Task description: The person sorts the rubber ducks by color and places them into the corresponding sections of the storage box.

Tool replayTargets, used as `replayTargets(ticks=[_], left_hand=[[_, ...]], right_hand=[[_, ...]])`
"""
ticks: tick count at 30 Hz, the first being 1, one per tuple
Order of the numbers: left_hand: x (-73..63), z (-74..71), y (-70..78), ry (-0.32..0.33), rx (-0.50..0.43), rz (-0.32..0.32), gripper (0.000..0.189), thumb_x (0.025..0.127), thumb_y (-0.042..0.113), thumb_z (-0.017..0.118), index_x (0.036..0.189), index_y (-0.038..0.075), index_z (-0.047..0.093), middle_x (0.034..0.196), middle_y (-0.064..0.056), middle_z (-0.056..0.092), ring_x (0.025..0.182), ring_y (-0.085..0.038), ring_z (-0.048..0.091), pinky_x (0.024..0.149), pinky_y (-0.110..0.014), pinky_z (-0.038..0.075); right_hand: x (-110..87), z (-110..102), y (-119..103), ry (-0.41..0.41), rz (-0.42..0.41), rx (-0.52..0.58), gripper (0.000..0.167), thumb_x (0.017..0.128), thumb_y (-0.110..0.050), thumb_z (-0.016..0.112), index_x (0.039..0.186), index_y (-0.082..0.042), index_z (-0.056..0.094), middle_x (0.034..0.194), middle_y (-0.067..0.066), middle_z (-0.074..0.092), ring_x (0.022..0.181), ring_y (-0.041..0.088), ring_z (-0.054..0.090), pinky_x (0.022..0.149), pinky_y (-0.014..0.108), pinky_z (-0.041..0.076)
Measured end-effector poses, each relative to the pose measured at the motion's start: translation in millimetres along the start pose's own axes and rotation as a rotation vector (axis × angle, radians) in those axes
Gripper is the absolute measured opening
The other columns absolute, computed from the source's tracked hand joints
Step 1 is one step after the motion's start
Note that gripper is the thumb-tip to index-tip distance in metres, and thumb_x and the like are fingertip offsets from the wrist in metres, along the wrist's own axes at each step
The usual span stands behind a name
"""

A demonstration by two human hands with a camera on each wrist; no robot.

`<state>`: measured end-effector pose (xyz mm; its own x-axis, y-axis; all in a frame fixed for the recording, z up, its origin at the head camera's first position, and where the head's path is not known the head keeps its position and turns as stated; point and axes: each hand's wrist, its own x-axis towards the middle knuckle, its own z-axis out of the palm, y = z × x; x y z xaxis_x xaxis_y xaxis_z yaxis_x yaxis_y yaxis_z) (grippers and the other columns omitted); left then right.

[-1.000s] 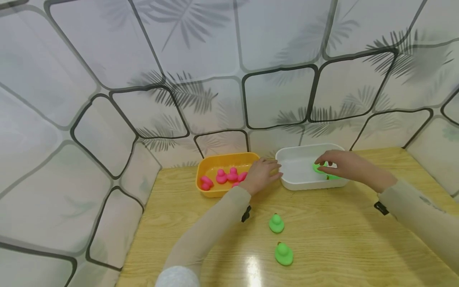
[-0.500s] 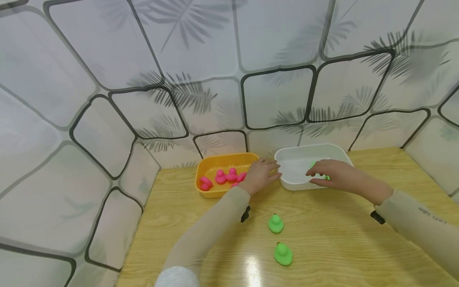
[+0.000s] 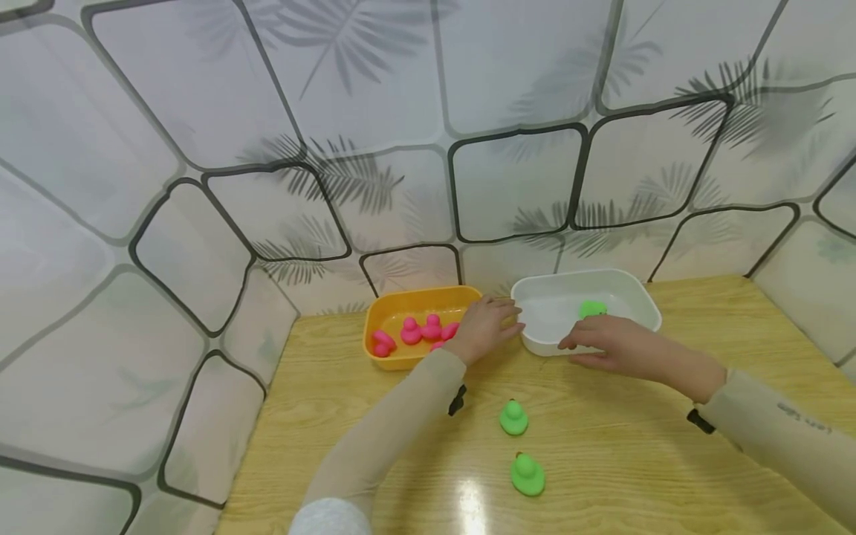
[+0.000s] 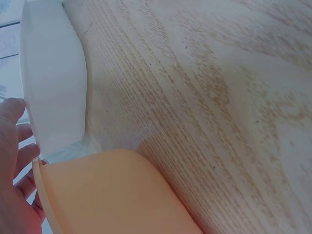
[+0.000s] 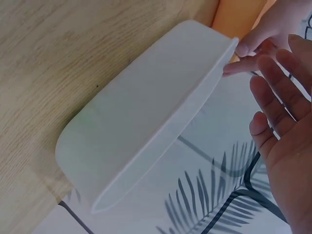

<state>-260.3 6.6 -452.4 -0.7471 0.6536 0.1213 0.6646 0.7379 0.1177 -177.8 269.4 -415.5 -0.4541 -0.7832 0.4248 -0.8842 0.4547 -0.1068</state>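
My left hand [image 3: 484, 327] rests between the orange basin [image 3: 397, 362] and the white basin [image 3: 542, 348], its fingers loosely extended at their neighbouring rims. In the right wrist view its thumb and a finger lie at the corner of the white rim. My right hand [image 3: 618, 348] hovers at the front edge of the white basin with relaxed, spread fingers and holds nothing. A green rubber duck [image 3: 592, 308] shows in that basin, partly hidden by this hand. Two more green ducks sit on the table, one nearer [image 3: 527, 475] and one farther [image 3: 513, 418].
Several pink rubber ducks [image 3: 411, 331] lie in the orange basin, some hidden by my left hand. Both basins stand close to the patterned back wall [image 3: 401, 200] on a wooden table [image 3: 321, 416]. A side wall [image 3: 194, 349] rises at the left.
My right hand has drawn back from inside the white basin, towards me and slightly left, uncovering the green duck there. My left hand has stayed in place.
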Motion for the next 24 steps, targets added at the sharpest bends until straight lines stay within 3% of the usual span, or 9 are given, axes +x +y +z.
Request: replayTargets(ticks=[5, 12, 24], left_hand=[[0.6, 1.7, -0.5, 0.007, 0.004, 0.003, 0.041, 0.106, 0.043, 0.059, 0.139, 0.02, 0.069, 0.146, 0.002, 0.063, 0.131, -0.023, 0.055, 0.107, -0.038, 0.047], [0.6, 1.3, 0.0, 0.003, -0.004, -0.006, 0.041, 0.107, 0.043, 0.058, 0.14, 0.02, 0.068, 0.148, 0.001, 0.062, 0.133, -0.024, 0.054, 0.109, -0.039, 0.046], [0.6, 2.2, -0.1, 0.002, -0.01, -0.01, 0.042, 0.107, 0.043, 0.058, 0.14, 0.02, 0.068, 0.148, 0.0, 0.062, 0.134, -0.024, 0.054, 0.11, -0.04, 0.046]], right_hand=[[0.9, 3, -9, 0.009, -0.035, 0.012, 0.023, 0.086, -0.014, 0.085, 0.106, -0.017, 0.075, 0.096, -0.009, 0.071, 0.085, 0.009, 0.066, 0.072, 0.032, 0.057], [1.4, 7, -22, -0.05, -0.028, 0.019, 0.028, 0.086, -0.015, 0.085, 0.111, -0.018, 0.076, 0.103, -0.008, 0.073, 0.092, 0.011, 0.068, 0.077, 0.034, 0.059], [5.7, 13, -39, -0.073, -0.06, 0.062, 0.02, 0.093, -0.021, 0.08, 0.112, -0.019, 0.075, 0.104, -0.01, 0.073, 0.093, 0.009, 0.068, 0.079, 0.032, 0.058]])
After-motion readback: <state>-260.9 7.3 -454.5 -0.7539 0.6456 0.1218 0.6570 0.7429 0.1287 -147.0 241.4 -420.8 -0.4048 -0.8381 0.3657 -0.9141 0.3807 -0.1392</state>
